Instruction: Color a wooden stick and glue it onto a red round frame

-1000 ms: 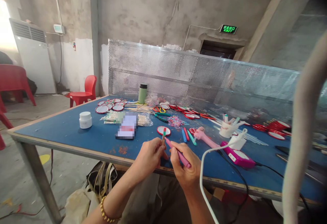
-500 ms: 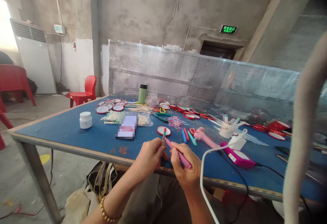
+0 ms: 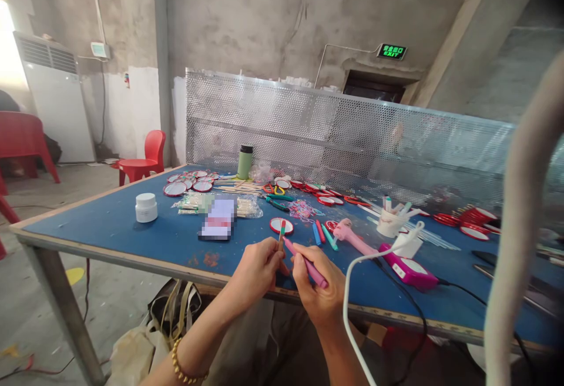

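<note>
Between the fingers of my left hand (image 3: pixel 259 262) is a thin wooden stick (image 3: pixel 282 230), held upright, its top coloured red and green. My right hand (image 3: pixel 319 283) is closed around a pink marker (image 3: pixel 314 269), whose tip points at the stick and looks close to or touching it. Just beyond my hands lies a round, red-rimmed white disc (image 3: pixel 281 225). To its right are a blue marker (image 3: pixel 316 234), a red marker (image 3: pixel 321 231) and a teal marker (image 3: pixel 330 238).
A phone (image 3: pixel 217 218) and a white jar (image 3: pixel 146 207) are on the blue table (image 3: pixel 110 245). A pink glue gun (image 3: pixel 352 236), a white cup of markers (image 3: pixel 390 222) and a magenta box (image 3: pixel 412 268) stand right. A white cable (image 3: pixel 349 292) hangs beside my right arm. Pliers (image 3: pixel 278 202) lie farther back.
The view has shifted very slightly. Both hands keep their hold on the stick and the pink marker, almost in the same place.
</note>
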